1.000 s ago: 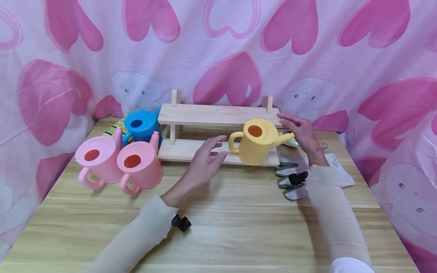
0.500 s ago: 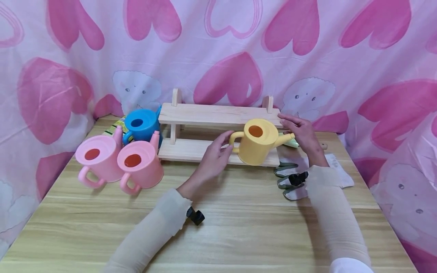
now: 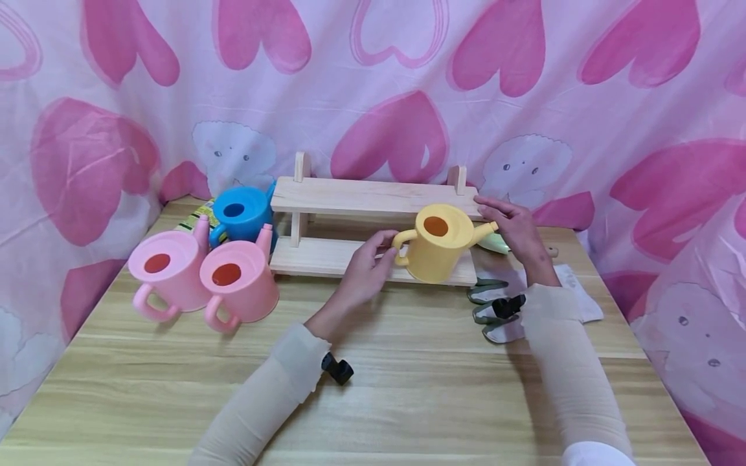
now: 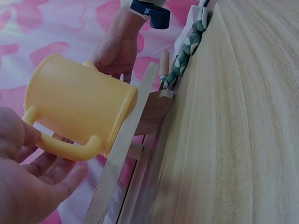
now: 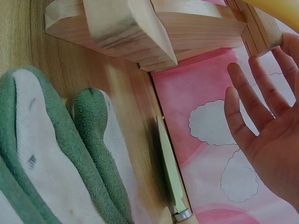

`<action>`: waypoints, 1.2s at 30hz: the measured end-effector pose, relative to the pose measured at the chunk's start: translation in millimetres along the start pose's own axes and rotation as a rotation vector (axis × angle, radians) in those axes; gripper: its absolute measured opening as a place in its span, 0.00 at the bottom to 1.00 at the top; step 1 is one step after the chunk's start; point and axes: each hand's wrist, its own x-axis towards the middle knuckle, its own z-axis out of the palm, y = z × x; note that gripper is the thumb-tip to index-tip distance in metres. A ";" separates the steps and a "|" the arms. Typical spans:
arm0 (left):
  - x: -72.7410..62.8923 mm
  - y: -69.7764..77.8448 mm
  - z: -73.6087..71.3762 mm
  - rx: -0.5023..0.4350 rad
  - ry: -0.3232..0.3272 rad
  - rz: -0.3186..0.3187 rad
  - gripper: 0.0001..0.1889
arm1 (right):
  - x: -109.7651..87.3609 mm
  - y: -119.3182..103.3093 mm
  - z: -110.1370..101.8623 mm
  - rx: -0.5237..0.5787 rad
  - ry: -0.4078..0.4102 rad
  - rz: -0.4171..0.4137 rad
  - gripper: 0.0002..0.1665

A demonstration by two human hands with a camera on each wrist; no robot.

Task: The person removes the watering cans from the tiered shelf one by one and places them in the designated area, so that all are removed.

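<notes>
A yellow watering can (image 3: 438,259) stands upright on the lower board of a two-tier wooden shelf (image 3: 373,194), spout pointing right. My left hand (image 3: 368,266) holds its handle; the left wrist view shows the thumb at the handle (image 4: 65,148) and the other fingers reaching behind it. My right hand (image 3: 515,232) is at the shelf's right end, beyond the spout tip. Its fingers are extended in the right wrist view, and the fingertips (image 5: 232,70) lie close to the shelf's wooden end.
Two pink watering cans (image 3: 247,291) and a blue watering can (image 3: 247,223) stand left of the shelf, with a yellow-green packet (image 3: 195,220) behind them. To the right lie white and green gloves (image 3: 574,294) and a small tool with a pale green blade (image 5: 170,163). A heart-patterned curtain (image 3: 384,77) hangs behind.
My left hand has moved right and taken hold of the yellow watering can's handle. The can has shifted very slightly. My right hand has stayed at the shelf's end.
</notes>
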 end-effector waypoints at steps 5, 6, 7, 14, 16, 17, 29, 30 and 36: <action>-0.5 -0.8 -2.4 0.010 -0.017 0.022 0.15 | 0.3 -0.1 0.7 0.019 0.006 0.000 0.32; -0.8 -0.9 -3.0 0.008 -0.020 0.024 0.15 | 0.3 -0.4 0.8 0.017 0.006 -0.001 0.32; -1.0 -1.5 -3.4 0.008 -0.023 0.027 0.15 | 0.3 -0.7 1.0 0.016 0.005 -0.004 0.32; -2.5 -2.7 -7.0 0.014 -0.073 0.046 0.16 | 1.2 -1.4 3.0 0.061 0.000 -0.024 0.31; -3.4 -1.7 -8.8 0.036 -0.095 0.047 0.15 | 1.1 -0.9 3.6 0.074 -0.005 -0.024 0.31; -4.1 -1.1 -9.8 0.046 -0.107 0.048 0.15 | 1.1 -0.5 3.7 0.082 -0.007 -0.024 0.31; -19.0 6.2 -25.1 0.107 -0.161 0.063 0.13 | -1.8 -0.9 2.3 0.103 -0.017 0.004 0.32; -20.1 7.2 -25.8 0.106 -0.160 0.070 0.13 | -2.0 -0.7 1.8 0.103 -0.014 0.001 0.31; -28.0 15.0 -31.0 0.093 -0.151 0.073 0.14 | -2.3 -0.6 1.7 0.106 -0.017 -0.006 0.31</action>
